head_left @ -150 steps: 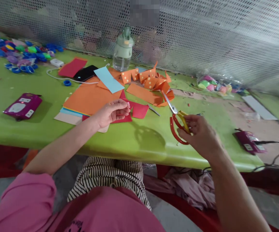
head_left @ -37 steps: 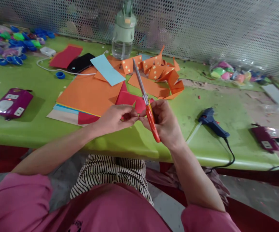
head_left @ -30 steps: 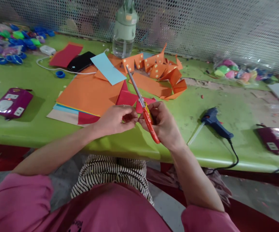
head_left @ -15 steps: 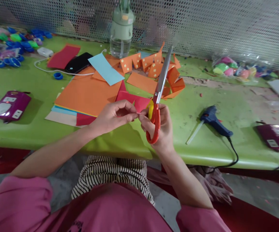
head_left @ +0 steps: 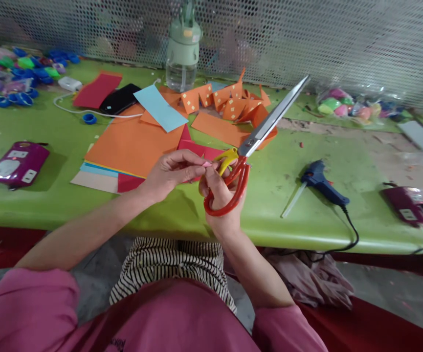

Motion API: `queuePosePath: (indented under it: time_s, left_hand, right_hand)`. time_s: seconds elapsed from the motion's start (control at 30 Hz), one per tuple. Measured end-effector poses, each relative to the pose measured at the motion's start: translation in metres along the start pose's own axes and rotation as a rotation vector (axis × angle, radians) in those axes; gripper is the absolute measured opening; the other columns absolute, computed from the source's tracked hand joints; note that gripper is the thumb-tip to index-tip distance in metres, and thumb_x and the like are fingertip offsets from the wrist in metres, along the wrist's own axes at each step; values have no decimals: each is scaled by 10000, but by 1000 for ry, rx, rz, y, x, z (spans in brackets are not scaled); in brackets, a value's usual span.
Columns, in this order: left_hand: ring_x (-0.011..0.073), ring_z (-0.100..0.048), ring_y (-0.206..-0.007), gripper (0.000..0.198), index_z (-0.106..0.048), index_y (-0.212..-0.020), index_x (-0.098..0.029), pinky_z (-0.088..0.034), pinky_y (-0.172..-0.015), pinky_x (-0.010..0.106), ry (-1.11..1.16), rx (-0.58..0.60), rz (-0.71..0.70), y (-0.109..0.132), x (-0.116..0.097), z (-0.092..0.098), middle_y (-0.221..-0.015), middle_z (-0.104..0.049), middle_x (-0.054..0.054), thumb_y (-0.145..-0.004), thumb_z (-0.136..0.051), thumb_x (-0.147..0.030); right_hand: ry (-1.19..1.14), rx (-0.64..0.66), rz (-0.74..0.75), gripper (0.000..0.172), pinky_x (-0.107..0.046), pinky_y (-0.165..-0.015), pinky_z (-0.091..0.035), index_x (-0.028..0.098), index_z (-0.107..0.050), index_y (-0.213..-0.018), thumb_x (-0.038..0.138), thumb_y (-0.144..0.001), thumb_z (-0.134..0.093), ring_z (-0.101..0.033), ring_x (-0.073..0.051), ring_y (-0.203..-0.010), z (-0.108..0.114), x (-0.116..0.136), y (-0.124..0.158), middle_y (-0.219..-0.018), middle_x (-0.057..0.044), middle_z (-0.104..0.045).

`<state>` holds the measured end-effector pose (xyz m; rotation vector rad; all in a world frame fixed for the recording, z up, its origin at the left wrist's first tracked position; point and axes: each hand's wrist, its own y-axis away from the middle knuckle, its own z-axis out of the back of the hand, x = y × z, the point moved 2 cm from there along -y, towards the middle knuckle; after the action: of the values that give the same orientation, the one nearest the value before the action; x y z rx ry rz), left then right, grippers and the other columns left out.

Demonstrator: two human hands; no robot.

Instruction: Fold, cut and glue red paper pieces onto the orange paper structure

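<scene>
Between thumb and fingers, my left hand pinches a small pink piece, probably paper. My right hand is closed around the red and yellow handles of a pair of scissors, the thumb through the red loop. The scissors' blades lie together and point up to the right. My right fingertips are close to the pink piece; whether they touch it I cannot tell. Just behind my hands lie red paper pieces and a stack of orange paper.
Folded orange paper strips and a water bottle stand at the back. A light blue paper lies by a black phone. A blue glue gun rests at right, purple power sockets at left, plastic bags back right.
The scissors have tilted from near upright toward the right, and my right hand has turned and shifted left. My left hand stays almost where it was, with the pink piece showing more.
</scene>
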<state>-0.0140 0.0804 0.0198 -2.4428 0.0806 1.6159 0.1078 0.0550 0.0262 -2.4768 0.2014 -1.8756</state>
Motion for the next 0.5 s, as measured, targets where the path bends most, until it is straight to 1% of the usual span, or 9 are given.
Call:
queuePosePath:
  time_s: [0.1,0.17,0.23,0.3,0.37,0.4,0.47,0.5]
  left_hand:
    - [67,-609,-615,275,-732,-773,-207,-511,-569,186,50,-21,60,0,-1,2,-770,-718,-22,-677,-900,-403]
    - [56,-595,-601,256,-714,-777,-203,-505,-560,168,98,-43,127,-1,-5,4,-730,-682,-38,-698,-877,-384]
    - [48,-583,-600,236,-707,-781,-199,-490,-545,149,149,-56,183,-2,-9,6,-700,-645,-47,-716,-858,-367]
    - [44,-567,-600,224,-709,-779,-196,-466,-520,141,202,-46,206,-3,-12,8,-701,-630,-44,-719,-857,-353]
    - [42,-554,-602,222,-716,-771,-196,-447,-502,141,260,-23,208,-4,-14,8,-713,-627,-39,-708,-873,-340]
    - [40,-547,-600,225,-719,-761,-195,-439,-495,141,288,-8,207,-4,-14,8,-710,-623,-38,-700,-884,-336]
    - [38,-538,-597,236,-725,-740,-192,-432,-490,139,341,24,209,-5,-14,8,-693,-608,-37,-686,-904,-336]
    - [38,-534,-595,240,-728,-736,-192,-432,-489,138,361,38,212,-5,-14,7,-683,-601,-38,-680,-912,-336]
  right_hand:
    - [55,41,18,427,-290,-480,-416,302,-391,-965,520,-822,-729,-425,-93,-532,1,1,-1,-836,43,-543]
    - [105,103,16,474,-286,-492,-421,304,-397,-973,542,-794,-766,-450,-100,-549,8,7,-1,-807,52,-533]
    - [165,198,-29,569,-280,-520,-435,301,-418,-972,562,-704,-847,-492,-113,-598,21,16,0,-778,55,-529]
    - [249,351,-146,656,-282,-548,-445,285,-460,-974,592,-604,-906,-520,-119,-636,38,26,3,-802,38,-568]
    - [352,503,-224,643,-290,-575,-444,258,-507,-1008,695,-661,-828,-528,-120,-649,55,37,7,-828,10,-614]
    - [403,555,-237,643,-292,-584,-438,245,-528,-1030,737,-697,-775,-529,-122,-662,63,41,9,-852,-6,-631]
    - [501,662,-264,643,-297,-584,-426,226,-558,-1056,774,-751,-698,-528,-126,-674,77,47,12,-870,-24,-639]
    - [539,695,-267,642,-299,-578,-419,222,-567,-1070,778,-768,-675,-523,-129,-674,82,48,14,-870,-27,-636]
